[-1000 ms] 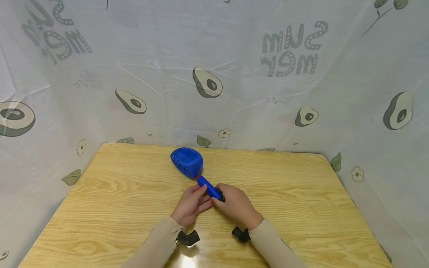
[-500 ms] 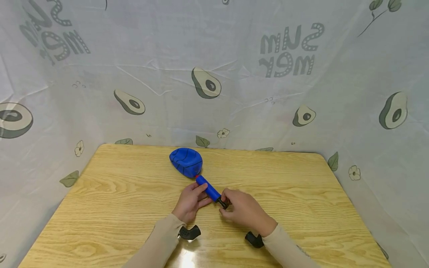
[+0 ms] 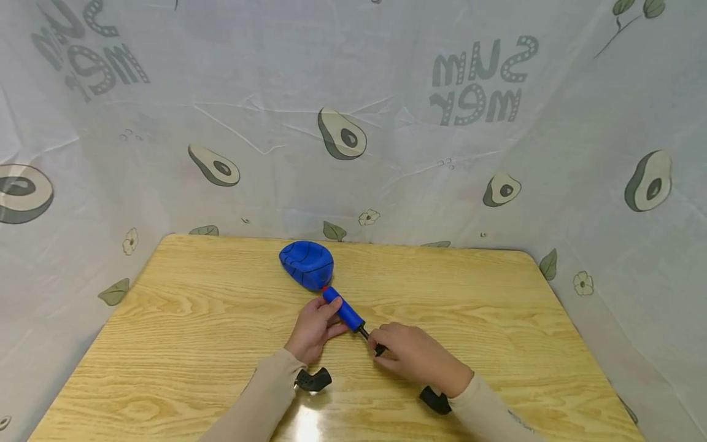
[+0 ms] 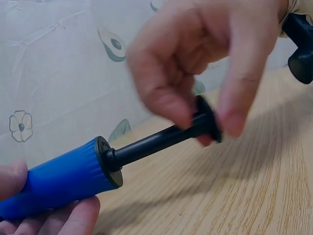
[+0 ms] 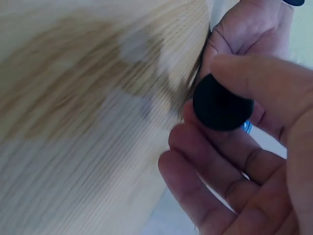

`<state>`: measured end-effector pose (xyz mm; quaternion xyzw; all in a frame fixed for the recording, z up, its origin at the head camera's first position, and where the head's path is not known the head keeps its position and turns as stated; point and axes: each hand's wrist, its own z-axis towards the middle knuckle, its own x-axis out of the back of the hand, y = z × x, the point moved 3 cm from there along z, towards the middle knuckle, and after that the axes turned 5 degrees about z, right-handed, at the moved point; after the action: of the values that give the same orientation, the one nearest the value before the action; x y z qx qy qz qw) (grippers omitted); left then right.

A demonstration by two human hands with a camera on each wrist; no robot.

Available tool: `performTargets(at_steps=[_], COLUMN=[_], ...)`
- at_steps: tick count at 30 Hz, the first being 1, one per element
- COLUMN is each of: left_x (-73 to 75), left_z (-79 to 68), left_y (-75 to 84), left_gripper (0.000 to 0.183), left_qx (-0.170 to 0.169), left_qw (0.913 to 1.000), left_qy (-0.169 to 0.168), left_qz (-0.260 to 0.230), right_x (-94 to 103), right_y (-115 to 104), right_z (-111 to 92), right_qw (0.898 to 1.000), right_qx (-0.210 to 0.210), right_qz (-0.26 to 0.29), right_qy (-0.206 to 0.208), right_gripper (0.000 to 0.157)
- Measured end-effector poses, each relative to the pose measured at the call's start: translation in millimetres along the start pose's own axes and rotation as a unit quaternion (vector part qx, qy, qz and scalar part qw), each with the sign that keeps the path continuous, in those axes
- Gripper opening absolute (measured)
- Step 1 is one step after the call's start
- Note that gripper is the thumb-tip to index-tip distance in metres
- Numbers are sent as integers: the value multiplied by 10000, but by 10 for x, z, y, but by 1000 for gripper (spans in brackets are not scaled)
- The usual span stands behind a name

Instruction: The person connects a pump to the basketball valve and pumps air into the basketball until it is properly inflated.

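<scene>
My left hand [image 3: 312, 331] grips the blue cylindrical pump barrel [image 4: 66, 176]; my right hand [image 3: 417, 354] pinches its round black handle [image 5: 220, 108], black rod [image 4: 146, 148] exposed. The dented, black-lined blue ball [image 3: 306, 264] sits at the barrel's far end, on the wood-grain table [image 3: 469, 294].

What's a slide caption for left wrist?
Left hand holds blue hand pump; right hand grips black handle, plunger extended.

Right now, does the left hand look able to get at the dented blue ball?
Likely yes, once it lets go: the left hand grips the pump's blue barrel, but the dented blue ball lies just beyond the barrel's far end, with nothing covering it.
</scene>
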<state>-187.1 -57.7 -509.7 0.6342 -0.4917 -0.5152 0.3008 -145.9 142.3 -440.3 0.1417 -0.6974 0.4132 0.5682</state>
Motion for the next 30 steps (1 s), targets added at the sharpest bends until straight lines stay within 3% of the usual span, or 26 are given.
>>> performTargets(at_steps=[5,11,16,24,30], left_x=[3,-8,-27,-35,-2], left_z=[4,-1,8,8,0], left_y=[20,17,-18,-20,0], left_gripper=[37,40,42,42,42], left_qx=[-21,-137,-229,-94,-67], left_qw=[10000,9999,9995,9994,9991], left_qy=[-32,75,115,-33,-155], left_qz=[-26,25,202,329,389], right_x=[67,82,31,-28,-51], right_y=[9,41,82,140,155], right_z=[-182,-295,-191,111,227], right_qw=[9993,9988,9978,9955,9953], right_qx=[42,251,184,-18,-5], right_qz=[200,333,600,946,945], right_qy=[-319,-258,-213,21,201], right_gripper=[14,14,13,10,12])
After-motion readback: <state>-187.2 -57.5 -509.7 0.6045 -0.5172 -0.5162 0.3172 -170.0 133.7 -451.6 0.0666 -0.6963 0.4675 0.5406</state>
